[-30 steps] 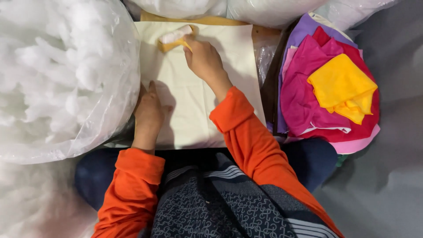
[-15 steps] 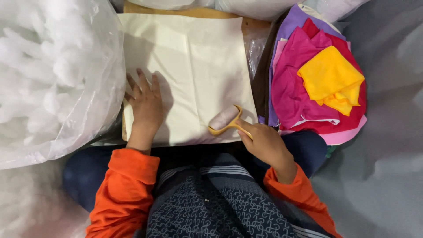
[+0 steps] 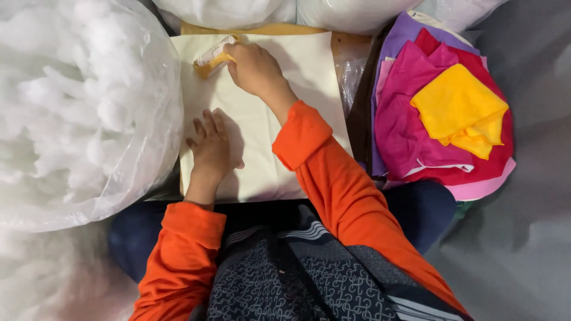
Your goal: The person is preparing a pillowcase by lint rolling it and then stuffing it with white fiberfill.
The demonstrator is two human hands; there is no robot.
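Scanning from the left, I note a clear bag of white stuffing [image 3: 77, 113] pressed against the edge of the cream cloth [image 3: 262, 154], which lies flat on a board-like surface [image 3: 351, 43] in front of the seated person.

Left hand [image 3: 211, 148]: flat on the cloth near its left edge, fingers spread, palm down. It grasps nothing; I judge it is pinning the cloth in place.

Right hand [image 3: 254, 68]: reached across to the far left corner of the cloth, clenched on the yellow handle of a roller [image 3: 213, 57]. The pale roller head sits on the cloth at that corner.

Step in hand, as I judge it: rolling the cloth surface, with the roller at the far end of a stroke. The next move would call for a steady pull toward the body with even pressure, while the left hand stays clear of the roller's path and keeps the cloth from creeping.

To the right, a stack of coloured cloths [image 3: 440, 119], pink, red and purple with a yellow one on top, sits just beside the board, apart from both hands.

Hard to make out: the roller head is blurred, so I cannot tell its covering. The right fingers hide most of the handle. The right arm covers the middle of the cloth, and its near edge runs under the left wrist. More white bags [image 3: 297, 9] are cut off at the top edge.
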